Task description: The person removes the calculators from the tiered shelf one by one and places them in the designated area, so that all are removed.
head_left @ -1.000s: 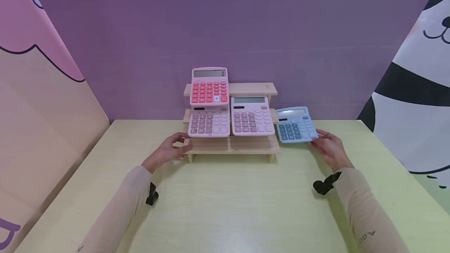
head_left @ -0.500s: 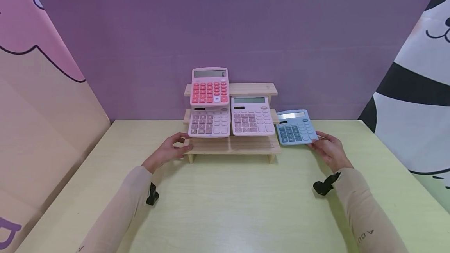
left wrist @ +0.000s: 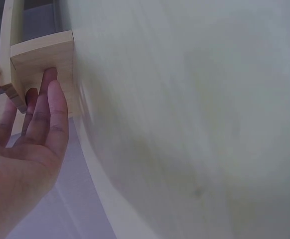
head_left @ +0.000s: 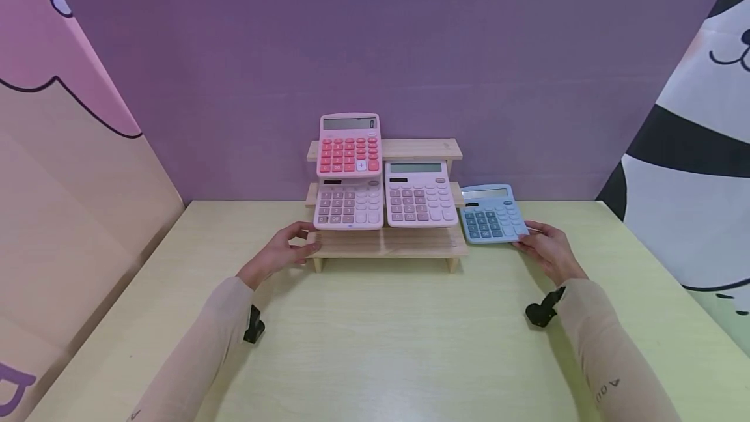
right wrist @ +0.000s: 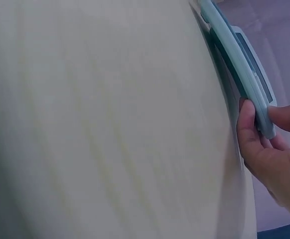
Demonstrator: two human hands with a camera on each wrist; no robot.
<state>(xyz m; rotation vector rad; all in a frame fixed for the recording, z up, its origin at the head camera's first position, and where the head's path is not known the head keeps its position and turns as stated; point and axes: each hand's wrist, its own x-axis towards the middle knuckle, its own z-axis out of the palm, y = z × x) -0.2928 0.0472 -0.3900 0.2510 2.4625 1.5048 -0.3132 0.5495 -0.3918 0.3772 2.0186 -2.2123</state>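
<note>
A three-tier wooden rack [head_left: 387,241] stands at the back of the table. My left hand [head_left: 282,253] holds the left end of its lowest board; in the left wrist view, that hand's fingers [left wrist: 40,117] reach under the board beside the leg. To the rack's right is a blue calculator [head_left: 493,213]. My right hand [head_left: 549,251] pinches its near right corner, thumb on top and fingers beneath, as the right wrist view shows. The calculator [right wrist: 244,74] is tilted close to the tabletop; whether its far edge touches the table is unclear.
A pink calculator [head_left: 349,144] leans on the top tier's left. Below it are two pale pink calculators, one at left [head_left: 349,204] and one at right [head_left: 420,194]. A purple backdrop [head_left: 387,38] rises behind the table [head_left: 381,337].
The blue calculator has been lowered slightly, its top edge dropping, with my right hand following a little. My left hand stays at the rack's end.
</note>
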